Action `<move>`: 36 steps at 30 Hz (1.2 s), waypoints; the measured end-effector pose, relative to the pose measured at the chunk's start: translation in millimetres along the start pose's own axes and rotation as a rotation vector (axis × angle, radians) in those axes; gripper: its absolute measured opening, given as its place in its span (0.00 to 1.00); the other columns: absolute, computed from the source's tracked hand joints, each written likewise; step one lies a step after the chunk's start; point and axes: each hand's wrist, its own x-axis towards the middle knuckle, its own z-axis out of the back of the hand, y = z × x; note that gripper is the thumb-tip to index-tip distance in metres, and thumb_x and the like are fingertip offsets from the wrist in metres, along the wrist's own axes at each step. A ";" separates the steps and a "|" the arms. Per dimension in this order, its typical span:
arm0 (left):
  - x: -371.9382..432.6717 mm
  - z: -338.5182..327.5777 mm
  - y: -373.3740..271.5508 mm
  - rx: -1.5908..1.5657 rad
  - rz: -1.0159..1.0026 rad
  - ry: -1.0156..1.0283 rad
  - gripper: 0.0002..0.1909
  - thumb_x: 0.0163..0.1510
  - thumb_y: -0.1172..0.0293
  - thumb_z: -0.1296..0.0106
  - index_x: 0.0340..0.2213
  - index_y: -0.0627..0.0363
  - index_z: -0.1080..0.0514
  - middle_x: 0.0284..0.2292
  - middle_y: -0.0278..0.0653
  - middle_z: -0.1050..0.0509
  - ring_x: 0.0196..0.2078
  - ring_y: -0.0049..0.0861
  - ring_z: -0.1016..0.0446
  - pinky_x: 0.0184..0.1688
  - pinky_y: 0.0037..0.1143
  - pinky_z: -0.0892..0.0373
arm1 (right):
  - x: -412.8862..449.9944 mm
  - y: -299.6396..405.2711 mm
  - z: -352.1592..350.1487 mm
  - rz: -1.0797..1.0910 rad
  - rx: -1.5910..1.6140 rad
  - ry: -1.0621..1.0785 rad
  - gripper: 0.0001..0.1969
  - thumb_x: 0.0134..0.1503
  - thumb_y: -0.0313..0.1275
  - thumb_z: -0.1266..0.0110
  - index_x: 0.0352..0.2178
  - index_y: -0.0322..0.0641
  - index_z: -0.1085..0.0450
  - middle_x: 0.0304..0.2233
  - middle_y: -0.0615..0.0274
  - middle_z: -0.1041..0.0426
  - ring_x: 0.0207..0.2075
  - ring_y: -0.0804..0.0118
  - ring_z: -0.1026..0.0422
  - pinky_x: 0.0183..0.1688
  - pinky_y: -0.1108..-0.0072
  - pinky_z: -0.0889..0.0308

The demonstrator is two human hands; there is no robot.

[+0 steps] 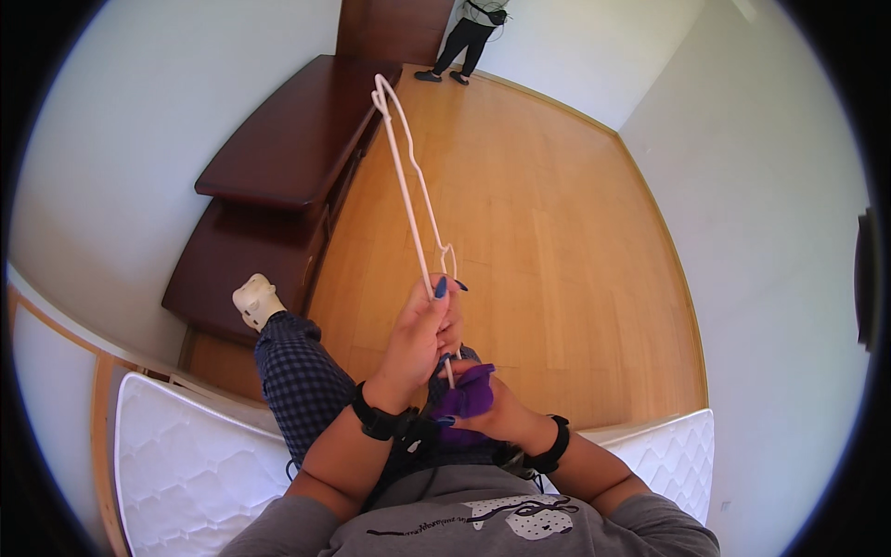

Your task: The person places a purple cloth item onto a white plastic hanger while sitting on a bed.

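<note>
My left hand (421, 334) is wrapped around the lower part of a pale pink clothes hanger (411, 188), which points up and away from me over the floor. Just below it, my right hand (487, 411) grips a purple cloth (470, 393) against the hanger's near end. The cloth is bunched, and its lower part drops towards my lap. Where the cloth meets the hanger end is partly hidden by my fingers. Both wrists wear black bands.
I sit on a white quilted mattress (188, 466). My foot in a pale shoe (256, 299) rests by a dark wooden cabinet (271, 139) along the left wall. A person (466, 42) stands at the far end of the wooden floor (543, 244). A dark object (864, 278) is on the right wall.
</note>
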 end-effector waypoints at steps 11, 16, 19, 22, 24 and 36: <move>-9.2 -7.5 -68.5 0.317 -0.088 0.101 0.18 0.54 0.65 0.64 0.45 0.58 0.46 0.22 0.31 0.40 0.21 0.16 0.39 0.26 0.18 0.38 | 10.2 10.0 8.0 -0.061 0.183 0.240 0.18 0.39 0.22 0.43 0.34 0.37 0.38 0.34 0.64 0.36 0.37 0.73 0.37 0.42 0.81 0.41; 29.1 -24.9 -105.5 0.240 -0.262 0.056 0.15 0.55 0.62 0.67 0.41 0.58 0.42 0.21 0.29 0.41 0.20 0.13 0.41 0.24 0.17 0.41 | 16.7 3.3 -1.1 -0.079 0.111 0.290 0.14 0.39 0.21 0.45 0.31 0.36 0.36 0.32 0.63 0.35 0.36 0.72 0.35 0.40 0.82 0.40; 37.1 -26.1 -96.9 0.192 -0.258 0.090 0.13 0.55 0.62 0.67 0.38 0.57 0.40 0.19 0.28 0.42 0.18 0.12 0.43 0.22 0.15 0.44 | 20.6 -5.7 -6.4 -0.135 0.113 0.228 0.14 0.40 0.22 0.45 0.32 0.35 0.36 0.30 0.64 0.33 0.33 0.73 0.33 0.37 0.82 0.39; 50.0 -19.1 -66.4 0.119 -0.218 0.224 0.11 0.55 0.61 0.66 0.33 0.55 0.39 0.16 0.27 0.44 0.16 0.12 0.47 0.19 0.13 0.47 | 25.1 -3.0 -8.8 -0.131 0.082 0.136 0.15 0.40 0.23 0.45 0.32 0.35 0.36 0.28 0.63 0.31 0.30 0.72 0.32 0.36 0.82 0.37; 52.5 -24.0 -58.5 0.033 -0.048 0.356 0.11 0.56 0.60 0.67 0.28 0.54 0.41 0.16 0.28 0.46 0.16 0.13 0.48 0.20 0.14 0.45 | 34.3 15.0 -5.1 -0.187 -0.144 0.003 0.14 0.39 0.25 0.44 0.31 0.34 0.36 0.26 0.62 0.30 0.28 0.71 0.31 0.35 0.81 0.36; 49.3 -50.7 -25.2 0.462 -0.231 0.565 0.12 0.57 0.62 0.68 0.32 0.60 0.42 0.20 0.29 0.43 0.25 0.14 0.42 0.37 0.19 0.39 | 31.2 72.7 23.9 0.047 -0.036 -0.489 0.16 0.37 0.21 0.43 0.31 0.33 0.36 0.28 0.64 0.31 0.31 0.74 0.32 0.34 0.82 0.36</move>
